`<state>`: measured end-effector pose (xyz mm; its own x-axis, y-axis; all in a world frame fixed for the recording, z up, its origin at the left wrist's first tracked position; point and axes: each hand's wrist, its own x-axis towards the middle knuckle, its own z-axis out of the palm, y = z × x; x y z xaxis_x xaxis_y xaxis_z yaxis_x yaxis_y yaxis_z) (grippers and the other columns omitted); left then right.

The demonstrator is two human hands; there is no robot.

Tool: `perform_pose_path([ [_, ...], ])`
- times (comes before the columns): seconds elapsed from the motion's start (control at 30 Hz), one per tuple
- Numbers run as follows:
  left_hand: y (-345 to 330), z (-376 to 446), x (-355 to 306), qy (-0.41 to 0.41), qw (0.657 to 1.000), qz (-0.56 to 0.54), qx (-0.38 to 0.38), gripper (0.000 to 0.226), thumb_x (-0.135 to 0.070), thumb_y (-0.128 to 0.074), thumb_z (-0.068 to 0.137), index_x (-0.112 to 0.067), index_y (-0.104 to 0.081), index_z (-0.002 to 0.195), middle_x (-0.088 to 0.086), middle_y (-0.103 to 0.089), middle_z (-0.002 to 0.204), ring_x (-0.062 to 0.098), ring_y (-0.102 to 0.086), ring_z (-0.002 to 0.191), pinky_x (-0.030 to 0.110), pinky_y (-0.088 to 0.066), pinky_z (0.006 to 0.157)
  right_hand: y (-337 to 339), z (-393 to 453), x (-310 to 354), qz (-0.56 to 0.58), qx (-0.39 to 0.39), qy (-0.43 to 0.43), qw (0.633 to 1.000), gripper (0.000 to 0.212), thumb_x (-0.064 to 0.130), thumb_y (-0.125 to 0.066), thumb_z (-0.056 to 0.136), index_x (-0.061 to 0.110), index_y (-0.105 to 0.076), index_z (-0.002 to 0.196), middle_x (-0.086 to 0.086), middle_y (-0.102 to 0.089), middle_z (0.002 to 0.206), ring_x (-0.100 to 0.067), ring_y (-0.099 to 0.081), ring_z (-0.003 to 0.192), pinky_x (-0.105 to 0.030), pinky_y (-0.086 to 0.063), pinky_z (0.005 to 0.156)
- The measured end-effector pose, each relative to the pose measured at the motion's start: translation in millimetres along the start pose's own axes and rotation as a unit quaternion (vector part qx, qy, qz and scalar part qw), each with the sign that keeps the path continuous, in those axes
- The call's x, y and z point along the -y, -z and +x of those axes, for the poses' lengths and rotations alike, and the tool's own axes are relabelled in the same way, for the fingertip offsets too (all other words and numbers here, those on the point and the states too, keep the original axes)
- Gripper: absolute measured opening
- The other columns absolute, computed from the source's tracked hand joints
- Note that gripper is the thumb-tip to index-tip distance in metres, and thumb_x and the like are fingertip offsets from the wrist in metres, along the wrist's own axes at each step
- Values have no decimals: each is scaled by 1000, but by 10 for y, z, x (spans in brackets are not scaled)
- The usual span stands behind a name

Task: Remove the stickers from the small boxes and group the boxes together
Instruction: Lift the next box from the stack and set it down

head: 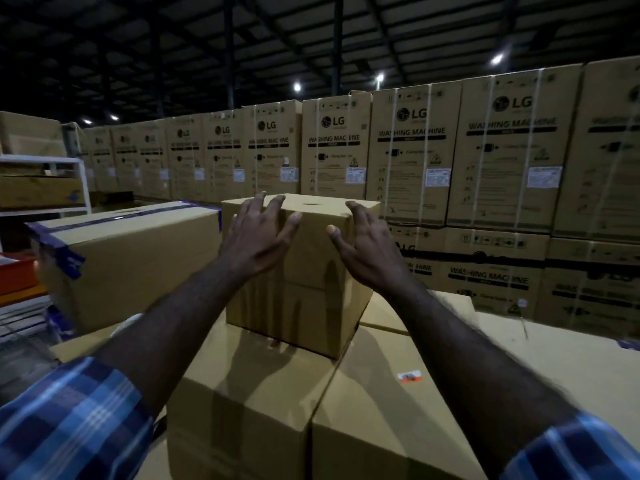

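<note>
Hands first: my left hand (pixel 258 233) lies spread on the upper near-left corner of the small plain brown cardboard box (pixel 304 271), fingers straight and splayed, the tips reaching over its top edge and the thumb flat on the near face. My right hand (pixel 363 240) is on the box's right side, fingers straight and apart; whether the palm actually touches the cardboard I cannot tell. Neither hand curls round anything.

I see the small box standing upright on two larger tan cardboard cartons (pixel 263 393) set side by side, across the seam between them, towards their far end. On the top of the right-hand carton lies an orange and white sticker (pixel 409 376), well apart from the small box. To the left, just beside the small box, sits a long brown carton sealed with blue tape (pixel 131 258). Behind everything runs a wall of stacked washing machine cartons (pixel 415 157) with white straps. A white metal shelf frame (pixel 45 181) holding more cardboard stands at the far left. Blue checked sleeves (pixel 72 417) cover my forearms near the bottom edge.
</note>
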<state>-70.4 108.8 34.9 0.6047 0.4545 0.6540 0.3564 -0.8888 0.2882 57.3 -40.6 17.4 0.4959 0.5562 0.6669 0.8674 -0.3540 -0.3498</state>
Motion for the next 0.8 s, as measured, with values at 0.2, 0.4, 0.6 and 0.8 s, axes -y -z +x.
perform_pose_path([
  [0.2, -129, 380, 631, 47, 999, -14, 5, 69, -70, -23, 91, -32, -26, 149, 9, -14, 160, 35, -8, 146, 62, -18, 112, -270, 131, 131, 41, -72, -57, 995, 60, 59, -39, 95, 27, -29, 144, -6, -36, 148, -27, -41, 130, -51, -45, 98],
  [0.4, -239, 579, 902, 110, 983, -147, -10, 80, -81, -38, 79, -33, -37, 143, 12, -13, 159, 43, -19, 141, 67, -30, 104, -355, 207, 181, 52, -130, -85, 987, 52, 59, -44, 93, 23, -42, 130, -7, -51, 126, -22, -54, 107, -44, -55, 81],
  [0.6, -319, 624, 844, 90, 970, -223, -38, 78, -73, -55, 77, -22, -44, 135, 17, -32, 144, 38, -40, 125, 51, -45, 91, -478, 297, 225, 67, -178, -105, 976, 58, 61, -50, 89, 19, -46, 128, -8, -54, 123, -19, -55, 103, -32, -52, 73],
  [0.8, -307, 653, 641, 54, 966, -231, -102, 76, -64, -65, 75, -15, -48, 130, 18, -39, 137, 33, -43, 121, 39, -43, 87, -368, 379, 136, 49, -191, -113, 974, 59, 61, -57, 84, 21, -48, 128, -8, -53, 128, -21, -54, 108, -30, -48, 75],
])
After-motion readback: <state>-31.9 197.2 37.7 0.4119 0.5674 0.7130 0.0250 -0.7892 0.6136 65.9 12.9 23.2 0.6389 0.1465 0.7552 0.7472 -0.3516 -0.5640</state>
